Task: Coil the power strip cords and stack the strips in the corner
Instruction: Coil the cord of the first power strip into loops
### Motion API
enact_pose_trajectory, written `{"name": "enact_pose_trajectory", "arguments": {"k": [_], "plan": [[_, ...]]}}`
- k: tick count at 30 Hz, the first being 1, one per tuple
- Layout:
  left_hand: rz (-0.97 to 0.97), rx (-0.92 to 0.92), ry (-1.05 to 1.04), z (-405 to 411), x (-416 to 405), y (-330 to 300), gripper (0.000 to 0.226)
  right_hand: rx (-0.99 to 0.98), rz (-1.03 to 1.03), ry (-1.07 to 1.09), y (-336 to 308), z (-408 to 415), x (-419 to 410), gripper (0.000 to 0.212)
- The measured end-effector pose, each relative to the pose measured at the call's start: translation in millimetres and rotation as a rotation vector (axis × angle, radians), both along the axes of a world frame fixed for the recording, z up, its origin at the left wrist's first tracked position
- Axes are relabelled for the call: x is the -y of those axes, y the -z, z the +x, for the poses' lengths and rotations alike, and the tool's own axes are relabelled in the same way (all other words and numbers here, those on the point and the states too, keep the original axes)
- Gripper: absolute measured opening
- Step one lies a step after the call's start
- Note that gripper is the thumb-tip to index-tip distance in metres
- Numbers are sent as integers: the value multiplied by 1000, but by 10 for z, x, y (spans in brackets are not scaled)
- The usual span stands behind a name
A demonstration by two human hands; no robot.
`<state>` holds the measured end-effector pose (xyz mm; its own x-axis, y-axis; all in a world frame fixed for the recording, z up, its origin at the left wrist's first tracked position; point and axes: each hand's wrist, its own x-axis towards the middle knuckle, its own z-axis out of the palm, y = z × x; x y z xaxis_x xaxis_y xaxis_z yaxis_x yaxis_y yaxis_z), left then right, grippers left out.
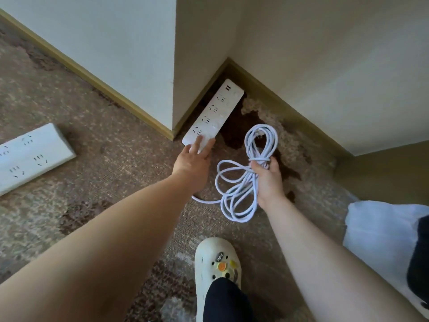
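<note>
I see a power strip of smooth white plastic with a faint sheen, and its coiled cord looks like glossy white rubbery sheathing. A second strip has the same smooth plastic (slightly duller in shadow). The carpet is rough, matt woven pile. I read the walls as matt paint, the skirting as satin-finished. The clog looks like matt foam.

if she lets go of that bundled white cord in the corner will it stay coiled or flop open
Likely it loosens: the coiled cord is held only at its middle by the right hand, and its loops already splay unevenly. It looks floppy and light, sagging either side of the grip. The tail running to the power strip could tug it.
</note>
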<state>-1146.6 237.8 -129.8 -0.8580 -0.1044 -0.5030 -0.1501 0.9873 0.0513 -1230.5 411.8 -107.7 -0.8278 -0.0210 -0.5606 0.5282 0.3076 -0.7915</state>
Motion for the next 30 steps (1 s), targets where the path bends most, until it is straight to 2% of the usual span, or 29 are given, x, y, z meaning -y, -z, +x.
{"name": "enact_pose_trajectory", "arguments": {"k": [5,9,11,13,14,17,19,23,28,30], "plan": [[-15,-69,-32,-105,222,77,70,-17,-49,-6,25,-165,210,28],[121,-65,-168,-293,232,-2,74,-39,-88,-6,1,-544,552,37],[227,-89,-273,-318,237,-30,76,-16,94,-114,16,-661,644,58],[277,-91,-287,-272,285,-51,77,-68,475,-294,36,-615,619,71],[283,-89,-279,-227,308,-43,78,-141,596,-325,48,-514,580,72],[262,-119,-280,-86,320,-4,81,-333,558,-342,139,-25,505,64],[239,-132,-258,-25,293,20,79,-380,533,-399,245,150,523,63],[206,-119,-234,-81,335,74,79,-280,559,-469,335,-57,716,72],[195,-24,-213,-314,452,-13,74,-240,733,-886,248,-315,487,81],[243,-9,-216,-261,475,-120,74,-198,685,-866,159,-335,455,78]]}}
